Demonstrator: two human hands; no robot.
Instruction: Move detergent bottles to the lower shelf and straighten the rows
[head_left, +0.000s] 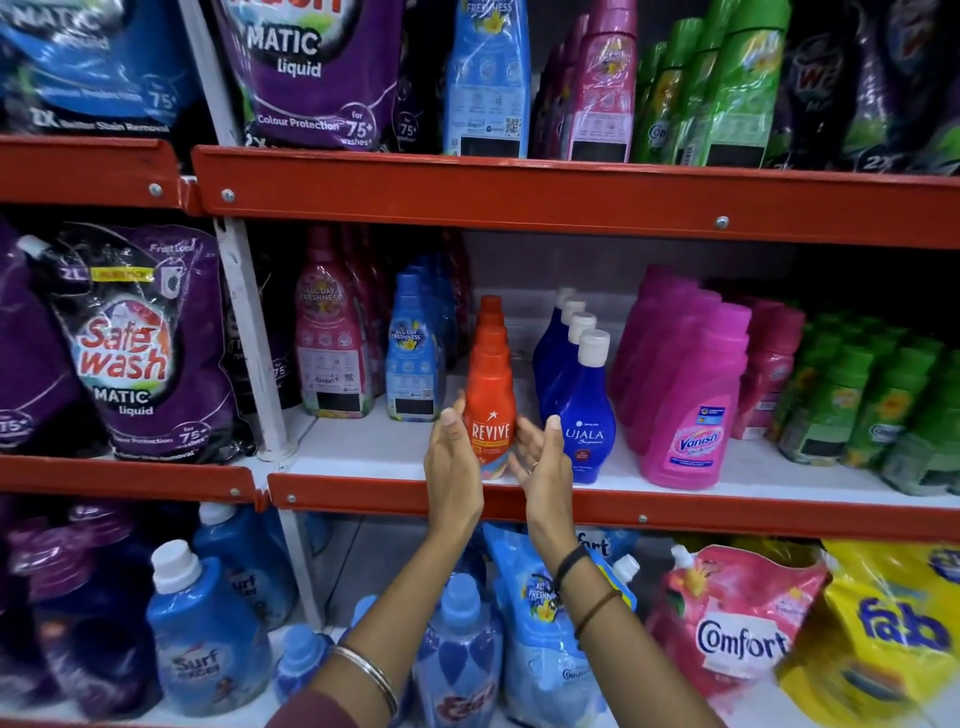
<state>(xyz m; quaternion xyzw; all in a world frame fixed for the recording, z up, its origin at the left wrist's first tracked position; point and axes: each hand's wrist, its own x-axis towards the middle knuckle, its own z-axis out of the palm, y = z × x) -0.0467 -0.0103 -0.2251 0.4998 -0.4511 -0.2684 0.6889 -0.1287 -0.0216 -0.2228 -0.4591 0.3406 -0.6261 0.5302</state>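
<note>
Supermarket middle shelf (363, 452), front edge: both hands, left hand (453, 462) and right hand (540, 460), cup the front Revive bottle (489, 410), palms apart. Nudge it crooked and the orange row behind could topple into the Ujala bottle (584, 410).

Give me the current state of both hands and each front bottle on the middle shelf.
Left hand: open, cupping the Revive bottle's left side.
Right hand: open, fingers beside its right side.
Revive bottle: upright, front of the orange row.
Ujala bottle: upright, white cap on, front of the blue row.
Vanish bottle: upright, leaning slightly left, capped.
Middle shelf: bare patch left of the Revive row.
</note>
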